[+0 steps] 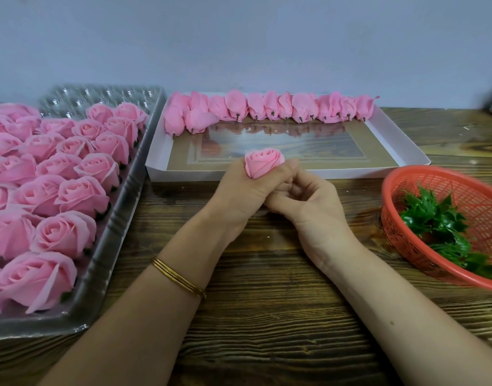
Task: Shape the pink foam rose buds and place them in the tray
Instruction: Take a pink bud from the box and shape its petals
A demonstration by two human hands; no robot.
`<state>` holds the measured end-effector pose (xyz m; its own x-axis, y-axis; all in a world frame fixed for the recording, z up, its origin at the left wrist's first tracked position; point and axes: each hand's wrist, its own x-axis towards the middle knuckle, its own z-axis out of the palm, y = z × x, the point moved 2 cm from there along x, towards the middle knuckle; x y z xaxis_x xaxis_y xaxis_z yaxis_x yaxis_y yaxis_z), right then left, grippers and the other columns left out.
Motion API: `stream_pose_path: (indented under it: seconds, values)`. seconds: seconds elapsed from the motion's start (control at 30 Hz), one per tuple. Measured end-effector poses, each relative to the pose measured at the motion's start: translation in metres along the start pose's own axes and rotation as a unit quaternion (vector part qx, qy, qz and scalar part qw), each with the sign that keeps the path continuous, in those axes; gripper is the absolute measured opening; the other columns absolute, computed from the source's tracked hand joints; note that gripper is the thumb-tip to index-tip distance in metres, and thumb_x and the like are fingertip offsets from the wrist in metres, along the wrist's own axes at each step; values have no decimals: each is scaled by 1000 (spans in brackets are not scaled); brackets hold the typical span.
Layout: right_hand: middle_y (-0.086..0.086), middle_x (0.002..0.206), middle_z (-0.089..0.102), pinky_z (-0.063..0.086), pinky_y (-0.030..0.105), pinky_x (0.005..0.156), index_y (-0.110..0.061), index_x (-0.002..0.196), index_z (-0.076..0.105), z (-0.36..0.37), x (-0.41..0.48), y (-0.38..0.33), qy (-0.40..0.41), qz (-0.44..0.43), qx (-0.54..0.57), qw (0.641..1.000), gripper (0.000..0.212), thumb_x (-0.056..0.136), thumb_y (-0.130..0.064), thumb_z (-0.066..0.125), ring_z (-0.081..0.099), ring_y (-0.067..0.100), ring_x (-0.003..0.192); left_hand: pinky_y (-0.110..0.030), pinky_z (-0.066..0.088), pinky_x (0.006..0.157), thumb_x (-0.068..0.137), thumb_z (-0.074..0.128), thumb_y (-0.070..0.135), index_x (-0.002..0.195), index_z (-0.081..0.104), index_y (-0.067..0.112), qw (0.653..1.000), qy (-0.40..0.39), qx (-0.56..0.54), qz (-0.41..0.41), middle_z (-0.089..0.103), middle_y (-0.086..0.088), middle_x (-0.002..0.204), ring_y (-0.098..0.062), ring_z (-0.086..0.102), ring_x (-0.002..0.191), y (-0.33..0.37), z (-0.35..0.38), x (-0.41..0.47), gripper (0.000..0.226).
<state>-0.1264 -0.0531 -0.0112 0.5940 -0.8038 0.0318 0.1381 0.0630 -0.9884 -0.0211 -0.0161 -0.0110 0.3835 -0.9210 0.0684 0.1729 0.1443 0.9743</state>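
Forearms low over desk (267, 316). Left hand (239, 190) closed around rose bud (262, 162), bloom up for shaping; right hand (303, 196) curled shut at bud base, likely steadying. Tray (122, 218) left, nearly full.

The counter (267, 316) was rough, dark-grained wood. On it, the clear plastic tray (105, 263) shone glossy, and its foam roses (64, 235) looked soft and matt. The white box (389, 135) was matt card with a reflective floor. The red basket (406, 246) was meshed plastic holding shiny green plastic leaves (436, 221).
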Motion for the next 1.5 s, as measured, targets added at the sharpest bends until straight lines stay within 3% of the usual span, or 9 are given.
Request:
stream_pose_path:
  seconds: [0.23,0.37,0.47,0.57,0.73,0.83,1.07,1.27,1.5]
  values:
    - [16,78,57,46,38,84,18,98,61,0,0,0,2,1,-4,1000,23,77,15,68,53,24,80,-23,54,64,88,70,12,75,67,13,1000,-19,9,-8,69,-1,70,-12,67,69,0,-2,0,13]
    - [11,66,54,45,25,69,10,85,65,0,1,1,-11,7,-22,1000,8,78,14,65,50,17,66,-31,56,73,84,73,14,79,69,10,999,-31,11,-15,70,-7,77,-17,68,75,1,-2,-1,8]
    - [18,74,51,39,23,63,24,88,57,0,2,2,-17,-1,-23,1000,14,80,12,61,44,22,69,-43,49,77,77,73,20,98,63,-12,999,-28,-11,-23,64,-22,88,-31,60,83,7,0,-3,39]
    - [20,70,54,39,23,62,22,84,58,0,3,2,-20,0,-38,999,12,80,11,60,47,22,67,-34,40,61,76,72,23,105,52,-23,999,-27,-17,-23,56,-24,89,-33,49,81,10,0,-6,57]
    - [16,72,56,46,26,72,5,82,66,1,2,3,-44,10,-9,999,11,78,14,64,52,21,70,-37,49,70,81,75,13,71,63,4,998,-31,-30,-46,57,-23,83,-30,57,75,7,0,-4,18]
    - [5,69,62,51,27,77,-4,82,67,1,1,3,-37,-5,-4,999,20,74,14,70,59,15,72,-36,52,79,78,74,9,53,67,20,998,-37,-39,-43,64,-5,64,-19,62,69,2,-1,-1,28]
    - [6,69,66,52,23,71,0,94,72,1,1,2,-29,-11,-6,999,21,78,14,67,61,14,69,-31,54,78,64,83,18,70,75,16,995,-68,-53,-49,69,-10,81,-19,65,77,2,-4,-1,10]
    - [14,66,60,44,28,70,-1,76,69,4,1,0,-69,44,42,996,18,85,10,57,54,22,69,-26,33,53,47,91,53,109,57,-19,993,-108,-8,-51,53,-13,80,-15,49,66,8,-8,-5,101]
    - [6,66,62,50,19,63,-4,76,66,3,3,1,-127,111,135,976,14,83,5,58,58,14,67,-23,45,64,68,74,43,99,72,8,989,-129,-22,-72,65,-5,87,-13,59,80,8,-12,-6,48]
